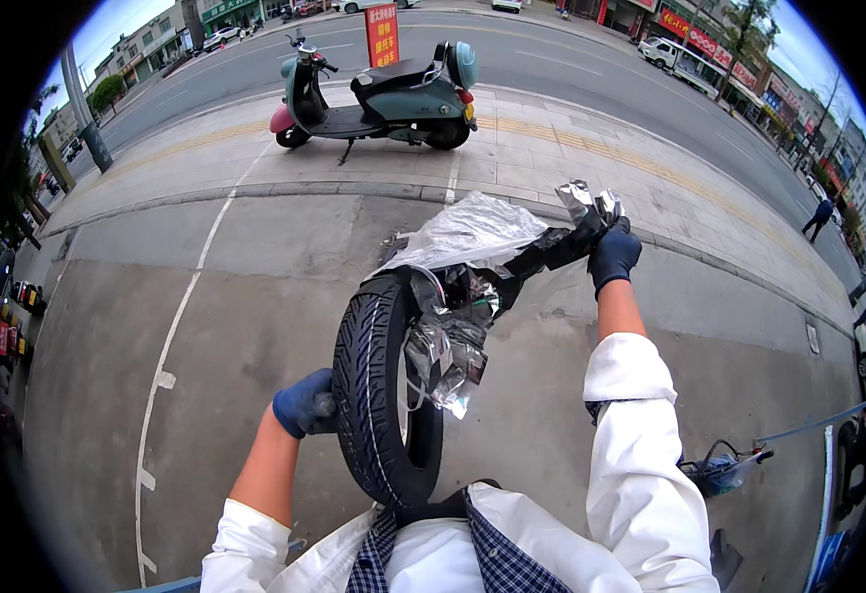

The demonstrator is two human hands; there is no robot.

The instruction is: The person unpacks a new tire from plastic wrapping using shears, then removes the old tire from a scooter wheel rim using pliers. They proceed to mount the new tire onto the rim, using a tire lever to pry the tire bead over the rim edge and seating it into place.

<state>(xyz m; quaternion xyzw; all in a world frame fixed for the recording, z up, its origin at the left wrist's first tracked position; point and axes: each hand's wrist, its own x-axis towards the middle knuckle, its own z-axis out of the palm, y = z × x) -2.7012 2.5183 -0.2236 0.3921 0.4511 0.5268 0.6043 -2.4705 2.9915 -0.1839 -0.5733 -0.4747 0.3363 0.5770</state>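
Observation:
A black tyre (364,371) with grooved tread stands upright close in front of my body. My left hand (305,404), in a dark blue glove, grips the tyre's left side; some of its fingers are hidden. Out to the right, my right hand (615,259), gloved alike, is closed on a stretched strip of black and silver wrapping film (561,247). The strip runs back to the tyre. Clear plastic film (477,229) bunches over the tyre's far side, and a loose silver flap (453,361) hangs across its opening.
Ahead on the paved sidewalk (532,148) a teal scooter (388,104) is parked beside a red sign board (382,35). A road with vehicles lies beyond. At lower right stands a tool with a dark handle (724,469). A person (821,219) walks far right.

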